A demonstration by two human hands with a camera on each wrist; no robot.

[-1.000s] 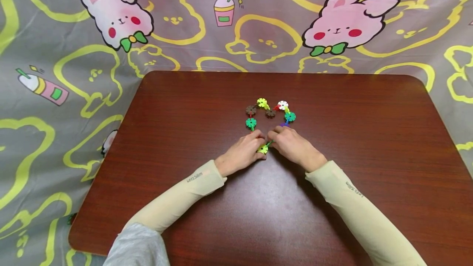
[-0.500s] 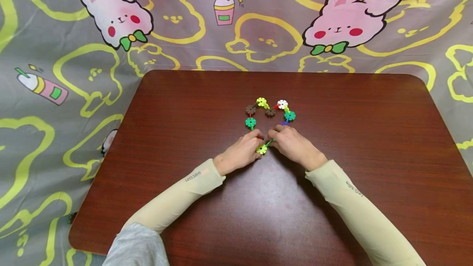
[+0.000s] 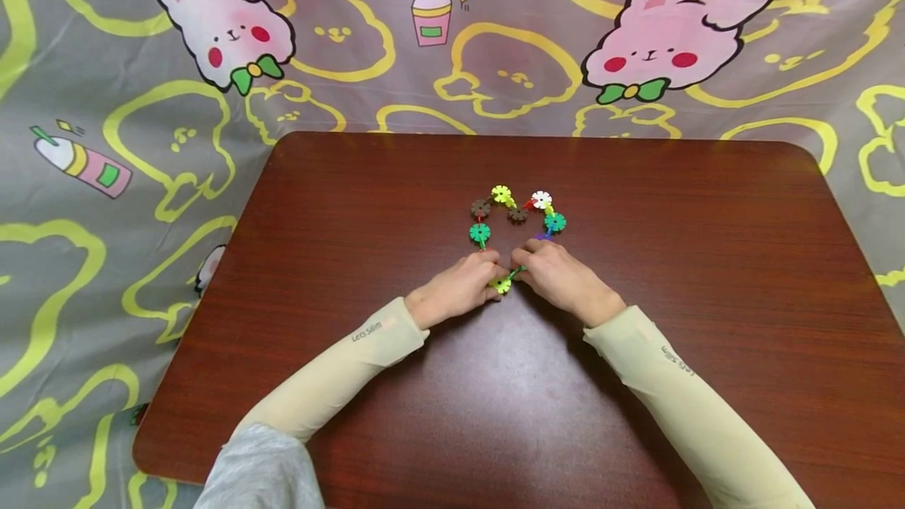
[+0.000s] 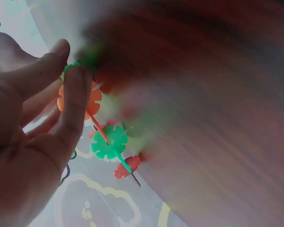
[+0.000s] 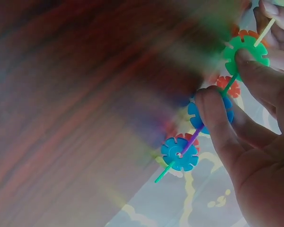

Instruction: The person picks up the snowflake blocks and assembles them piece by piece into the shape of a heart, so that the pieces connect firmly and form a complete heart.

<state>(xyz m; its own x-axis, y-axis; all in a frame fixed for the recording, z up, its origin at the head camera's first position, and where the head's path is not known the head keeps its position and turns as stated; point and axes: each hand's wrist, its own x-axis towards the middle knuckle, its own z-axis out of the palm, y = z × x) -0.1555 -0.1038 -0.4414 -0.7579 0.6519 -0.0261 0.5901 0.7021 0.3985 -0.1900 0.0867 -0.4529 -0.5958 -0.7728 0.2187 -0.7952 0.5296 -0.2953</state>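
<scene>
A chain of notched plastic discs forms a heart-shaped outline on the table, with yellow, white, brown and teal discs at its far part. My left hand holds the near tip, fingers curled about the yellow disc; in the left wrist view an orange disc sits behind a finger. My right hand grips the right side close by. The right wrist view has its thumb on a green disc and a finger over a blue disc. Fingers partly hide the joints.
The brown wooden table extends around the chain on all sides. Behind and to the left hangs a grey cloth printed with rabbits and yellow outlines.
Both hands stay at the near tip of the chain. My left hand has shifted very slightly away from the near edge, its thumb drawn back a little beside the yellow disc.
</scene>
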